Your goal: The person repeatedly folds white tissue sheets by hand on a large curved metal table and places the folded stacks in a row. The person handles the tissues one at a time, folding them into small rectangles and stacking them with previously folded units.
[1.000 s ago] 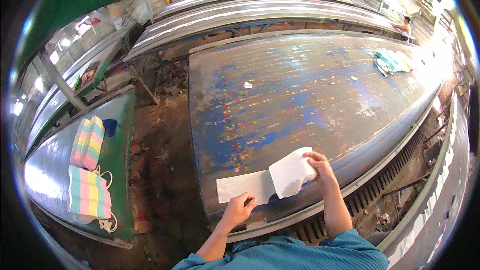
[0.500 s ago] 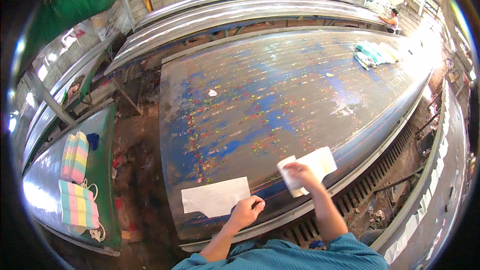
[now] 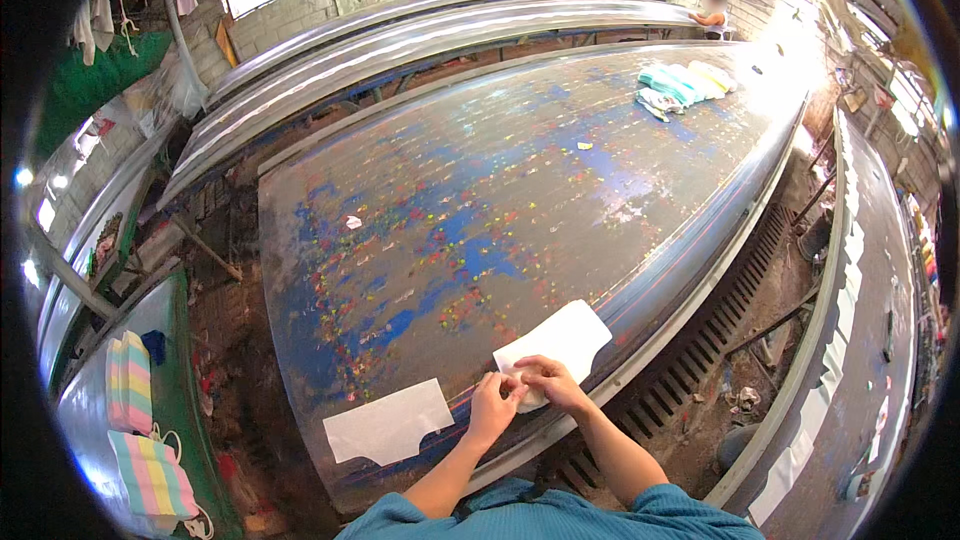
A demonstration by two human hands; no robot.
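My left hand (image 3: 492,408) and my right hand (image 3: 552,383) meet at the near edge of a white cloth piece (image 3: 565,335) on the long table. Both hands have their fingers pinched together, the right over a bunched corner of the cloth and the left at its edge beside it. The fingers hide part of this corner, so how many layers lie there cannot be seen. To the left of my hands, a second white cloth piece (image 3: 388,422) lies flat, with notched corners along its near side.
The long paint-stained table (image 3: 420,270) stretches away to the far right, bearing a teal and yellow cloth pile (image 3: 680,86). Striped pastel cloth bundles (image 3: 150,470) lie on a side table at left. Another table (image 3: 880,240) runs along the right. A person (image 3: 713,15) is at the far end.
My right hand has brought its white cloth down and left, and it now lies spread on the table. My left hand has left the flat piece and joined the right. The view has swung right.
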